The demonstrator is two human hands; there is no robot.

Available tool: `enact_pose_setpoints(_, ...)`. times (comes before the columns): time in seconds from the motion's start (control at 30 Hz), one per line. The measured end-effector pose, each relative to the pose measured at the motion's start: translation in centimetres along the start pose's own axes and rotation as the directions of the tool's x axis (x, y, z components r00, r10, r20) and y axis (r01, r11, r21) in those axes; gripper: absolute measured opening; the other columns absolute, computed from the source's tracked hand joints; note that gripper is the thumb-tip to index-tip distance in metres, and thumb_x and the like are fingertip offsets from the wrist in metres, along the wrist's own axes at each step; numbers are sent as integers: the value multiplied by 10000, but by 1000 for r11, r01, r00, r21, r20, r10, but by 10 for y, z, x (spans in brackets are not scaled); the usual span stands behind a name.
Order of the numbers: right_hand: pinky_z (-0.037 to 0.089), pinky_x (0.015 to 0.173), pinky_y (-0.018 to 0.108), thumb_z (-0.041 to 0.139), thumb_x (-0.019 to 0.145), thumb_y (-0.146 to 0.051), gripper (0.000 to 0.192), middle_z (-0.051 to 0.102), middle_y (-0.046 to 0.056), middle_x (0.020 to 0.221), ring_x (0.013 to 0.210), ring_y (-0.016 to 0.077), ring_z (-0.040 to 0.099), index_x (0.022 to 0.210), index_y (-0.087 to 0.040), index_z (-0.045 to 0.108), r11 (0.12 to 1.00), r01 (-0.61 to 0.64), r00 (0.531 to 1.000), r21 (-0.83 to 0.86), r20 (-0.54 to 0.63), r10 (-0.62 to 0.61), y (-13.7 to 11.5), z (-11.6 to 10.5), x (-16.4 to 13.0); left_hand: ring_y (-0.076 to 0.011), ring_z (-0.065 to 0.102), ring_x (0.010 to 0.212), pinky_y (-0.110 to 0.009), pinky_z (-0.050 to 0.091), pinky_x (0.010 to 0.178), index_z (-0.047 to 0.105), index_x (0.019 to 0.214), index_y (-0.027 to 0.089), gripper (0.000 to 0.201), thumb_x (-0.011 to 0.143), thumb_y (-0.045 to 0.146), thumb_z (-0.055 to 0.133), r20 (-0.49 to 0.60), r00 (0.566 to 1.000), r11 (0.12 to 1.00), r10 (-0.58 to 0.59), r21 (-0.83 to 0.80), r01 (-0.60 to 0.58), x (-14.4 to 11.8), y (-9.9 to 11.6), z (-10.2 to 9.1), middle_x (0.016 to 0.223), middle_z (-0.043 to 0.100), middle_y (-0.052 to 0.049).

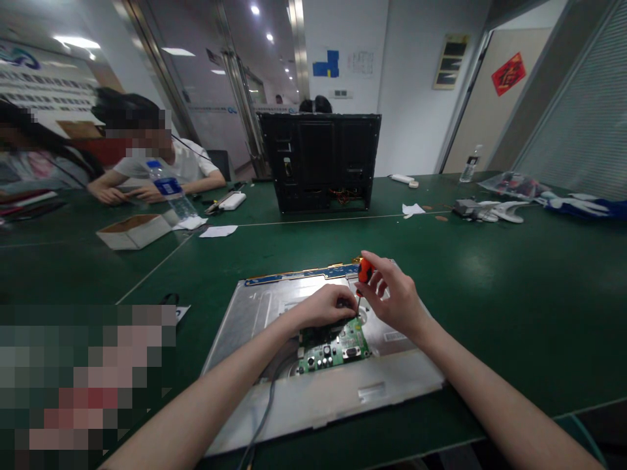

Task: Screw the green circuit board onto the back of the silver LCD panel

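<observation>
Forearms reach in from the near edge: right hand point(396, 297) pinching an orange-handled screwdriver point(363, 274) upright, tip down on the green circuit board point(337, 349), left hand point(326, 307) curled on the board's far edge, apparently steadying it, board on the metal panel back point(255, 313) on the near green table point(490, 274).
</observation>
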State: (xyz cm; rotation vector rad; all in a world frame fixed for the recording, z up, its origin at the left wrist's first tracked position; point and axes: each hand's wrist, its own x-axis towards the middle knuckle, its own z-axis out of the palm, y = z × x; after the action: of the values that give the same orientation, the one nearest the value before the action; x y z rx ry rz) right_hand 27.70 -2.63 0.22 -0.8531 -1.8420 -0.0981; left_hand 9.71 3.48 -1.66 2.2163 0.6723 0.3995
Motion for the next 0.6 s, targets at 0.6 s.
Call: enact_pose_setpoints(0.6, 524, 475, 225, 498, 922, -152, 551, 624, 44, 972, 611, 116, 604, 1439, -274, 351, 1000, -18, 1000, -15, 23, 18, 0, -2, 1, -150, 615, 740, -227, 467, 721, 710, 821, 132, 81, 780, 96, 649, 11, 1000, 1000, 3, -28, -2, -1, -1, 0, 786, 696, -9)
